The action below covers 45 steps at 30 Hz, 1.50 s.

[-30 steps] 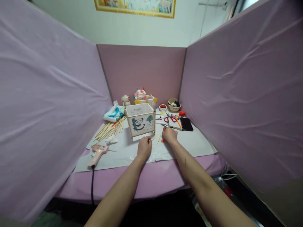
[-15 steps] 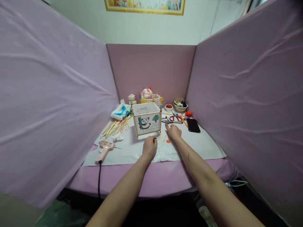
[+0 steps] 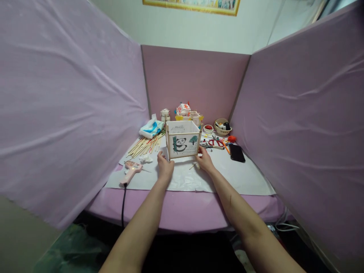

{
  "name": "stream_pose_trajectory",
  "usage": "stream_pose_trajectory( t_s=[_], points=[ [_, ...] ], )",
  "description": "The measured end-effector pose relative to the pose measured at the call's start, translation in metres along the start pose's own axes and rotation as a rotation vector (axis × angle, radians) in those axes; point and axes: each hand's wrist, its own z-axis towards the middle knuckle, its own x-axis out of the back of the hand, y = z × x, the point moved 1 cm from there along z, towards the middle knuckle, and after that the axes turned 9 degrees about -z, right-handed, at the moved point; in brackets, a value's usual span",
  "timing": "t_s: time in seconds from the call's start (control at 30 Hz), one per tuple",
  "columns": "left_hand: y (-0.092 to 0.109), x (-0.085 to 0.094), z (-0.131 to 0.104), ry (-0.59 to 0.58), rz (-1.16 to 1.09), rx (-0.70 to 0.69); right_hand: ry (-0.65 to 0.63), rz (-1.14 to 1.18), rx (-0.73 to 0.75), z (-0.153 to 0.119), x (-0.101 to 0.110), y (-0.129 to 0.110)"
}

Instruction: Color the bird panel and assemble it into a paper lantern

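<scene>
A square paper box with a wooden stick frame (image 3: 183, 146) stands upright in the middle, its front showing a panda and a tree drawn on white. My left hand (image 3: 165, 165) grips its lower left corner, thumb in front. On the other side, my right hand (image 3: 204, 159) holds the lower right corner, fingers around the post. Small sticks (image 3: 192, 166) lie just below the box, beside my right hand. The open top shows more drawing on an inner wall.
A pink glue gun (image 3: 131, 172) with a black cord lies left, near wooden sticks (image 3: 145, 146) and a tissue pack (image 3: 152, 128). Behind the box is a decorated model (image 3: 189, 113). Right are red-handled scissors (image 3: 215, 143), a phone (image 3: 237, 153) and a bowl (image 3: 222, 128).
Both hands have moved to the box's lower corners and taken hold of it. The box is now turned to face more squarely forward. The camera view has shifted slightly.
</scene>
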Motion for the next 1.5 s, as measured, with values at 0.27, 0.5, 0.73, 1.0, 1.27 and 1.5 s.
stream_pose_trajectory(
  t_s=[0.27, 0.5, 0.73, 1.0, 1.27, 1.5],
  points=[
    [0.001, 0.000, -0.005, -0.225, 0.014, 0.020, 0.018, -0.005, -0.048, 0.014, -0.013, 0.009],
    [0.012, -0.024, -0.034, -0.401, -0.005, -0.059, 0.052, 0.038, -0.159, 0.048, -0.024, 0.034],
    [0.013, -0.026, -0.039, -0.399, -0.030, -0.063, 0.062, 0.030, -0.165, 0.055, -0.035, 0.038],
    [0.011, -0.024, -0.043, -0.275, -0.098, -0.053, 0.178, -0.046, -0.154, 0.038, -0.026, 0.026],
    [0.000, -0.015, 0.018, 0.157, -0.079, 0.030, 0.230, 0.021, 0.063, -0.021, -0.012, -0.021],
    [-0.016, -0.025, 0.061, 0.129, -0.169, 0.044, 0.181, 0.110, 0.201, -0.039, -0.033, -0.059]
  ],
)
